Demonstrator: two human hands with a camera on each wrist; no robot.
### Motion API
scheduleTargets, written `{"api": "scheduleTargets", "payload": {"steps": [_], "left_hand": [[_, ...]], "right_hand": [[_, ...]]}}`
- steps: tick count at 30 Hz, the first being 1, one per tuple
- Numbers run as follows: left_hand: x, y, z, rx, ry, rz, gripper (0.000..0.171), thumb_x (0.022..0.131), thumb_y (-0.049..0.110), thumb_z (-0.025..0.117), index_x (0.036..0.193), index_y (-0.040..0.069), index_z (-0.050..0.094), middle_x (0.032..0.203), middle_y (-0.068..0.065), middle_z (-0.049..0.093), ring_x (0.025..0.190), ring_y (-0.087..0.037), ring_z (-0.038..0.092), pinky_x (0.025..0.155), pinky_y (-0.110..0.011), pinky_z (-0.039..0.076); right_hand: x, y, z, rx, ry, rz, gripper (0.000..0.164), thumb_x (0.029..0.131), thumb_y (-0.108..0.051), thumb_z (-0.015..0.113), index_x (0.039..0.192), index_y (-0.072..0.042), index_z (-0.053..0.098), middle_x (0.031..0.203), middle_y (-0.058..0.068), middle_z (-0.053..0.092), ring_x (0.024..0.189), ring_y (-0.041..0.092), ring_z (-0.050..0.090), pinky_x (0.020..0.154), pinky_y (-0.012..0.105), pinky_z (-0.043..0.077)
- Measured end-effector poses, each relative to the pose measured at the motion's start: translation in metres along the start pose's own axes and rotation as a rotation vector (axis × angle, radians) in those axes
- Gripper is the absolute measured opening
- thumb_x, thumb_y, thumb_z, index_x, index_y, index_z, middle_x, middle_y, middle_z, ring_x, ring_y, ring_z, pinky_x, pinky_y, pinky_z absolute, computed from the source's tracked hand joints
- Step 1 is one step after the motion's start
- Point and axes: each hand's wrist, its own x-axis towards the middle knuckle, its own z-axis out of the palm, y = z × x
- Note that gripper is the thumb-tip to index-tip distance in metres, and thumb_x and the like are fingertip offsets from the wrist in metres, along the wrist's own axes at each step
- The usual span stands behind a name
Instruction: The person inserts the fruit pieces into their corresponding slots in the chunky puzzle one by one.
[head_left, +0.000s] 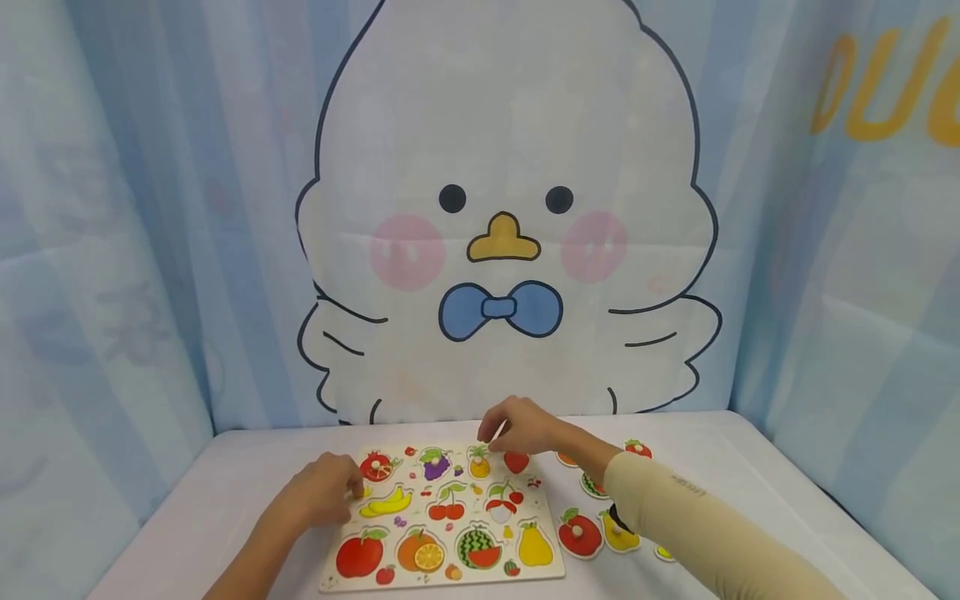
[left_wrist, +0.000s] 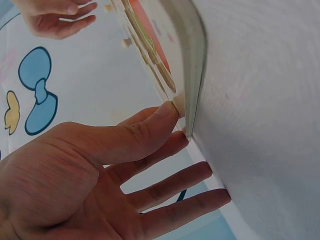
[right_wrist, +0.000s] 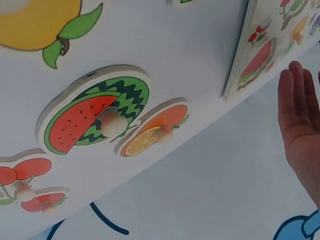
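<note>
A wooden fruit puzzle board [head_left: 457, 579] lies on the table. My left hand [head_left: 324, 487] is at its left edge, by the bananas [head_left: 386, 502]. In the left wrist view its thumb [left_wrist: 145, 135] and a finger behind it pinch a small wooden knob [left_wrist: 179, 106] of a puzzle piece, with a bit of yellow [head_left: 363, 492] showing by the fingertips; the other fingers spread past the board's edge. My right hand [head_left: 521, 427] hovers over the board's far side, near the pineapple [head_left: 478, 462] and strawberry [head_left: 516, 462]. In the right wrist view its fingers [right_wrist: 299, 95] are extended, holding nothing.
Right of the board lie several loose knobbed pieces, among them an apple [head_left: 580, 533], a pear [head_left: 621, 533], a watermelon [right_wrist: 100, 117], an orange [right_wrist: 150, 135] and cherries [right_wrist: 22, 172]. Behind the table hangs a curtain [head_left: 502, 375] printed with a white bird.
</note>
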Motion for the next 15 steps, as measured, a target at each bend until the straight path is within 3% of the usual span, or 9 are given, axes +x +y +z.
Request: {"api": "scheduleTargets", "payload": {"steps": [15], "left_hand": [[-0.001, 0.000, -0.001, 0.003, -0.002, 0.019, 0.021, 0.070, 0.001, 0.080, 0.085, 0.013, 0.070, 0.087, 0.000, 0.063, 0.080, -0.020, 0.051, 0.074, -0.039, 0.051]], "right_hand": [[-0.024, 0.023, -0.022, 0.069, 0.000, 0.059, 0.015, 0.087, -0.010, 0.069, 0.102, -0.010, 0.070, 0.094, 0.002, 0.068, 0.083, 0.018, 0.062, 0.076, 0.033, 0.055]]}}
